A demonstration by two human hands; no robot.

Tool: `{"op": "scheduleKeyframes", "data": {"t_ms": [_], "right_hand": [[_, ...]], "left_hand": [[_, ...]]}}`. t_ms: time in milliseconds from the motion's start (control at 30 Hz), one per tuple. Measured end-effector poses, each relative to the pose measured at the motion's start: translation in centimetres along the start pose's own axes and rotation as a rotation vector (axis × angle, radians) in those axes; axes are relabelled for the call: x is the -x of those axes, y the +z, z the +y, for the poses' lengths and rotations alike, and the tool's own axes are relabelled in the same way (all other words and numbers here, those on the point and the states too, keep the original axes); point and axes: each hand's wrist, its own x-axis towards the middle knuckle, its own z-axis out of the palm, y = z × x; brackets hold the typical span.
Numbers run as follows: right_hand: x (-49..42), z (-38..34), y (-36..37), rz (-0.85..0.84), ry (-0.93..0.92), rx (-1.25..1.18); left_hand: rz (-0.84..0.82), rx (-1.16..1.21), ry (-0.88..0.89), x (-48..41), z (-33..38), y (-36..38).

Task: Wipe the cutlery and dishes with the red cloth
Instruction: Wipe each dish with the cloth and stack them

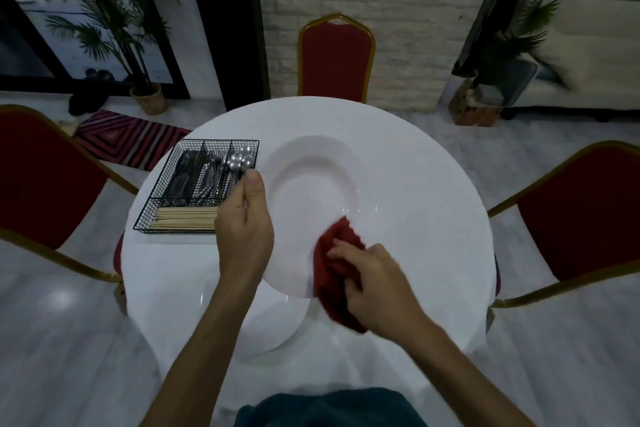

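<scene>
plate (311, 191) is what could come to grief from here: i hold it lifted and tilted off the tabletop (415, 166) by one side only, my left hand (244, 229) clamped on its left rim with the thumb over the edge. a hard push of the red cloth (337, 274) on the opposite side could, i judge, lever it out of that grip. it would then drop onto the second plate (273, 336) lying flat just below its near edge, and both could chip. a glazed rim is slippery, and the blur over my right hand (374, 284) suggests quick rubbing, which makes a slip likelier. the wire basket (157, 191) stands just left of the plate, close by my left knuckles, with the spoons (242, 158) nearest the plate's rim; a swing of the plate that way could knock them. as for where things lie: the red cloth is bunched in my right hand, fingers curled into it. it wraps over the plate's near right rim, part on the upper face and part hanging below the edge. my left hand is across the plate from it, well apart, with the plate's well between the two. the chopsticks (187, 218) and other cutlery sit in the basket, so by my reckoning most of the wiping lies ahead.
</scene>
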Motion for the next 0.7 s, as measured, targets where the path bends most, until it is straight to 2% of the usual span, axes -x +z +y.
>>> {"op": "scheduleKeyframes", "data": {"t_ms": [100, 200, 300, 400, 500, 567, 700], "right_hand": [[1.2, -3.4, 0.2, -0.128, -0.010, -0.207], [-0.3, -4.8, -2.2, -0.033, -0.031, -0.365], [-1.9, -2.3, -3.6, 0.130, -0.012, -0.273], [-1.7, 0.9, -3.3, 0.181, 0.052, -0.007], [0.2, 1.6, -1.8, 0.193, 0.090, 0.133], [1.6, 0.4, -0.5, 0.149, 0.090, 0.097], [2.7, -3.2, 0.7, -0.009, 0.153, -0.129]], "left_hand": [[-0.028, -0.021, 0.003, 0.5, 0.1, 1.0], [-0.144, -0.072, 0.019, 1.6, 0.1, 2.0], [-0.197, -0.100, 0.021, 2.1, 0.0, 2.4], [-0.192, -0.005, -0.051, 1.4, 0.1, 2.1], [-0.163, 0.030, -0.101, 0.7, -0.1, 1.5], [-0.137, 0.044, -0.126, 0.5, -0.8, 1.4], [-0.149, 0.074, -0.158, 0.9, -1.0, 1.8]]}}
